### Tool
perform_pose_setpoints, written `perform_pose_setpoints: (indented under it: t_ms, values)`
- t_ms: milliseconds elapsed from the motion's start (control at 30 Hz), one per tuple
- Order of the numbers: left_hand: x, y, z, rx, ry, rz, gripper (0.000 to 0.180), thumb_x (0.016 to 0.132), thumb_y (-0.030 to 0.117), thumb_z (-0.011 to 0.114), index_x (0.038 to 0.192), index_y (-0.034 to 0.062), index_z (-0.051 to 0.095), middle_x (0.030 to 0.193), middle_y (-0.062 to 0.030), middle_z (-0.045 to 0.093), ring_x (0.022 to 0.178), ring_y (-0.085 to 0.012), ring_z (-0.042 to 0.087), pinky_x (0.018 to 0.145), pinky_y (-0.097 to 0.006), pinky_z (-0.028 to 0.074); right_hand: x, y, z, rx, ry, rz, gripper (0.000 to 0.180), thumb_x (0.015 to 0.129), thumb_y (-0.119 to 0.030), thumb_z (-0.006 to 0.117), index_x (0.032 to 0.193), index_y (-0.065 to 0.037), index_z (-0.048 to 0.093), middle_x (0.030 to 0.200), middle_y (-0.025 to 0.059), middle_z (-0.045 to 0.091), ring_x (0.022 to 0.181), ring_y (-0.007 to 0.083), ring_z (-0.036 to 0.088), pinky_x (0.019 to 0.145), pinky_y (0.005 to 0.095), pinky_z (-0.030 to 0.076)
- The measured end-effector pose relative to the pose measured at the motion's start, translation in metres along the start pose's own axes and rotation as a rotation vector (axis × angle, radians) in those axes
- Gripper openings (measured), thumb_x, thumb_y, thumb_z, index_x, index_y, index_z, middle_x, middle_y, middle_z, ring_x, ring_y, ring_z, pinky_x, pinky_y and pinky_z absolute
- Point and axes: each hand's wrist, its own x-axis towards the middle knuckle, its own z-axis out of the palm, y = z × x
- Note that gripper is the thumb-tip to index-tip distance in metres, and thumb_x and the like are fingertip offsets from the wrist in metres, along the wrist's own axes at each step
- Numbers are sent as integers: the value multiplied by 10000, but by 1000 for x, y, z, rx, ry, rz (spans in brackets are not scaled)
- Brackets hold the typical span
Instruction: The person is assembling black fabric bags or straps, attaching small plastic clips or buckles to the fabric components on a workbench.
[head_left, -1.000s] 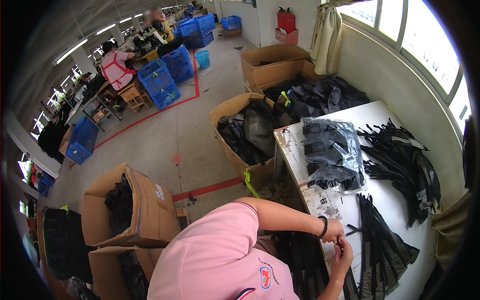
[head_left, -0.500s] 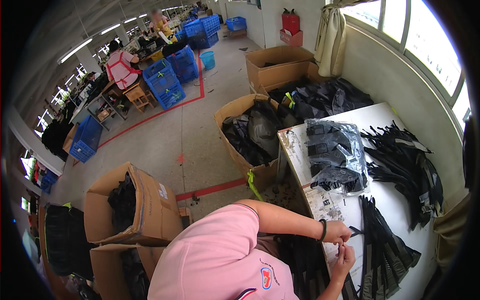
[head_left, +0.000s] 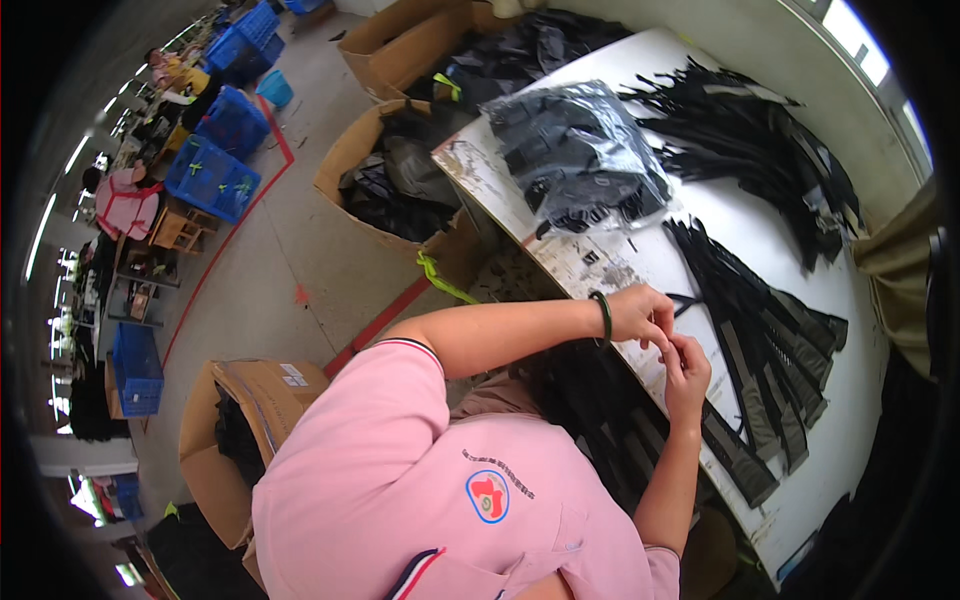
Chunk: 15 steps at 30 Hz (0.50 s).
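Closest to my lens, the soft pink shirt (head_left: 400,490) fills the lower part, and both forearms reach right over the white table (head_left: 850,405). I see the left hand (head_left: 640,315) stretched out behind a dark green wristband (head_left: 602,318), its fingers curled down; the right hand (head_left: 686,375) rises to meet it. Their bent fingertips come together in a pinch, but I cannot tell whether anything sits between them. Just beside them lie the black and grey fabric strips (head_left: 765,350), fanned flat, narrow above and broader below. Farther on, a crinkled, glossy plastic bag (head_left: 585,155) covers folded black pieces, near a second bundle (head_left: 775,155). Beyond stand a cardboard box (head_left: 350,145) stuffed with dark cloth and, farthest, blue openwork crates (head_left: 212,178).
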Motion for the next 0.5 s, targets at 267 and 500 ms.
perform_pose_setpoints:
  t_ms: [267,500]
  values:
    - [48,0,-117,783,582,219,127,804,147,656,866,36,657,824,-130,654,742,-263,632,688,-344,502,7,49,-5,-53,131,200,115,835,-79,637,868,31,641,745,40,603,659,97,525,622,238,428]
    - [65,-25,-127,1242,488,193,307,744,190,730,1035,127,656,1146,-115,573,1038,-316,558,906,-394,452,-2,46,-7,-119,170,74,97,821,-67,639,864,20,645,743,66,603,650,133,547,623,250,434]
